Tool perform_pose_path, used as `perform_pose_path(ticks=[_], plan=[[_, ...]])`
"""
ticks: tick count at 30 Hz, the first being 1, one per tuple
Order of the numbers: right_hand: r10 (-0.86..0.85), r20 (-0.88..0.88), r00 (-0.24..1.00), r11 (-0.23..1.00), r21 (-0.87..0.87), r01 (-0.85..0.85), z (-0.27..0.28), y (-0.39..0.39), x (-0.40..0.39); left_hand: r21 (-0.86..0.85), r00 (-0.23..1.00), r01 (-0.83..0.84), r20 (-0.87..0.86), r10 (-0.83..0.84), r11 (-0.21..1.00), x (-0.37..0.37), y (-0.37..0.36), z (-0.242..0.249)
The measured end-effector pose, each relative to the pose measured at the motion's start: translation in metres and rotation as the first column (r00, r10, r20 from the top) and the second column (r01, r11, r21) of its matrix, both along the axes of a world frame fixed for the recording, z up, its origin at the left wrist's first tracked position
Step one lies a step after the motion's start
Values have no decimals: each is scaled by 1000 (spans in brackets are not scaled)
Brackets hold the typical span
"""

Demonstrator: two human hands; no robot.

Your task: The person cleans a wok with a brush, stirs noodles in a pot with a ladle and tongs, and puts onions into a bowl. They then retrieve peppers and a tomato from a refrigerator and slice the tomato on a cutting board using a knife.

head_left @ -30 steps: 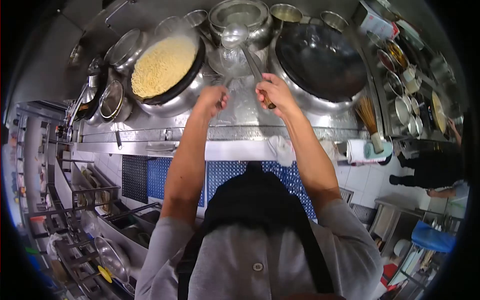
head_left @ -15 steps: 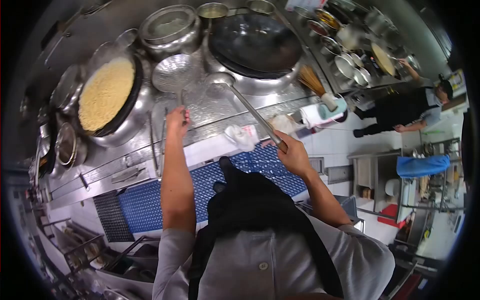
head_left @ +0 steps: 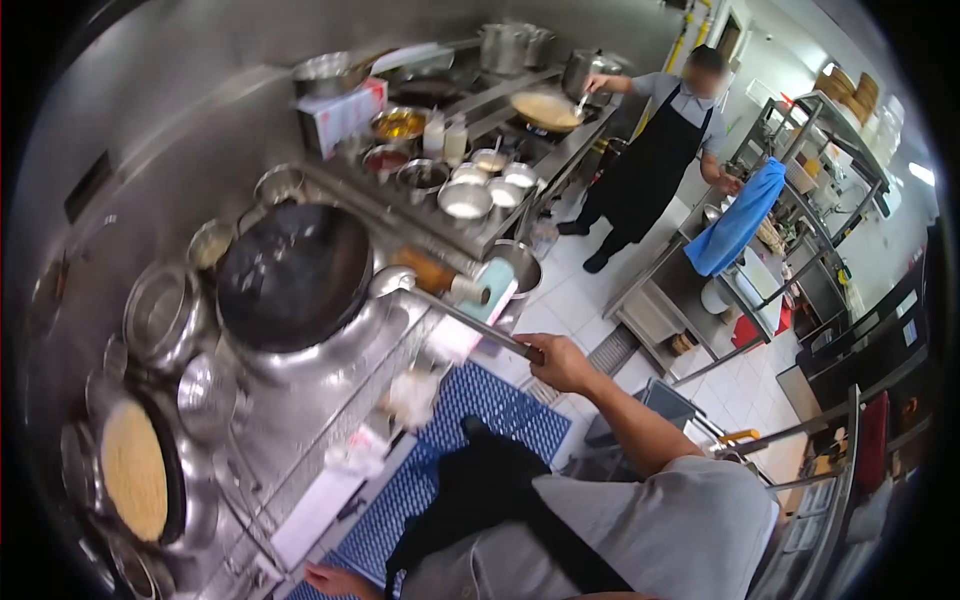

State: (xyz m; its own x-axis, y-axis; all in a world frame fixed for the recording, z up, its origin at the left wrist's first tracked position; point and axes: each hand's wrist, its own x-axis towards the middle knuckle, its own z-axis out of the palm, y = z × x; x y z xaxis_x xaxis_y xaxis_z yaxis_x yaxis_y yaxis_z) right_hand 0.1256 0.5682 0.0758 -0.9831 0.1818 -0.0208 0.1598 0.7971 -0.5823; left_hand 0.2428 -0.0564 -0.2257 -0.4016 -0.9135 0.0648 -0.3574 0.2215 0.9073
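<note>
The wok [head_left: 295, 275] is black, the ladle [head_left: 392, 281] silver. A blue dotted floor mat [head_left: 455, 440] lies below the steel-grey worktop [head_left: 330, 400]. Pale yellow noodles [head_left: 133, 470] fill a pan.

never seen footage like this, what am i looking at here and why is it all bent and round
There is one view, from a camera worn on a person's head, looking forward and down. Its very wide lens bends straight lines and darkens the corners.

No machine is involved: the person, in a grey shirt and dark apron, works with bare hands. The right hand grips the long handle of a metal ladle, whose bowl rests at the rim of a dark, empty-looking wok. The left hand is down at the bottom edge, by the front of the steel cooking range; what it holds, if anything, cannot be made out.

On the range another wok of pale noodles sits at the left, with steel pots around it and small bowls of seasonings farther along. A second person cooks at the far end.
</note>
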Motion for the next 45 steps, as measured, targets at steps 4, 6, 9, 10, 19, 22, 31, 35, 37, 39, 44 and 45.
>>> perform_pose_path(ticks=[4,6,9,10,19,22,31,35,37,39,44,45], plan=[[67,-201,977,998,20,-65,-60,78,-80,166,774,554,258,-578,816,-22,133,-36],[45,-157,987,999,-20,-49,-84,107,-126,280,522,765,257,-813,580,-53,195,-41],[85,-177,981,996,4,-86,-129,148,-175,367,263,863,258,-930,346,-88,255,-25],[77,-185,980,996,-26,-83,-143,152,-178,382,229,867,266,-936,321,-96,262,-16],[113,86,990,993,30,-116,-114,144,-224,342,523,770,144,-840,538,-132,288,88],[218,183,959,969,74,-235,-126,102,-236,322,533,790,58,-844,521,-178,337,166],[205,256,945,963,-223,-149,-79,83,-249,173,540,840,-179,-822,514,-247,314,195],[78,170,982,980,-196,-44,66,76,-260,106,604,796,-223,-765,597,-262,309,202],[171,-166,971,930,-299,-214,95,88,-302,74,602,793,-239,-761,604,-270,312,212],[297,-378,877,914,-154,-376,155,54,-352,-4,588,795,-239,-772,607,-291,312,221],[290,-535,793,710,-436,-553,143,-44,-519,-413,704,596,-142,-696,688,-343,335,243],[194,-475,858,775,-462,-431,125,-90,-530,-435,732,581,-89,-675,688,-356,344,245]])
